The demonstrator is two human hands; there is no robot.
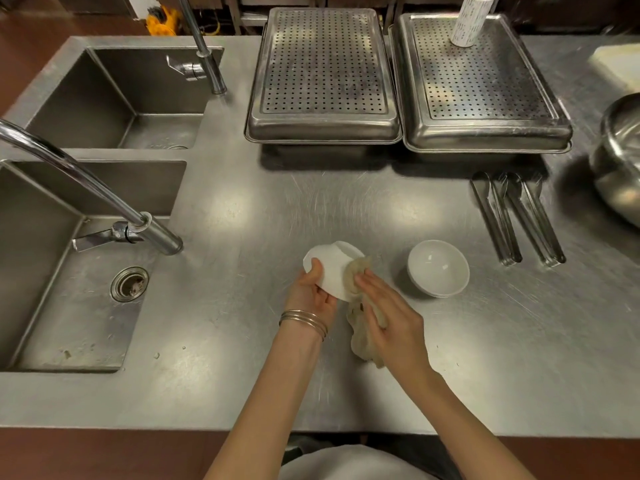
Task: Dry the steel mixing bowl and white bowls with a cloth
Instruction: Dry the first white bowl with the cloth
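Observation:
My left hand (311, 292) grips a white bowl (334, 268) by its rim, tilted on its side above the steel counter. A beige cloth (363, 327) is held in my right hand (391, 317), whose fingers press it against the bowl's outer wall while the rest of the cloth hangs down below the palm. A second white bowl (438, 267) stands upright on the counter just to the right. The steel mixing bowl (618, 161) sits at the far right edge, partly cut off by the frame.
Two sinks (52, 306) with taps (104, 199) fill the left side. Two perforated steel trays (323, 74) stand at the back, the right one bearing a white roll (471, 19). Steel tongs (516, 216) lie right of the bowls.

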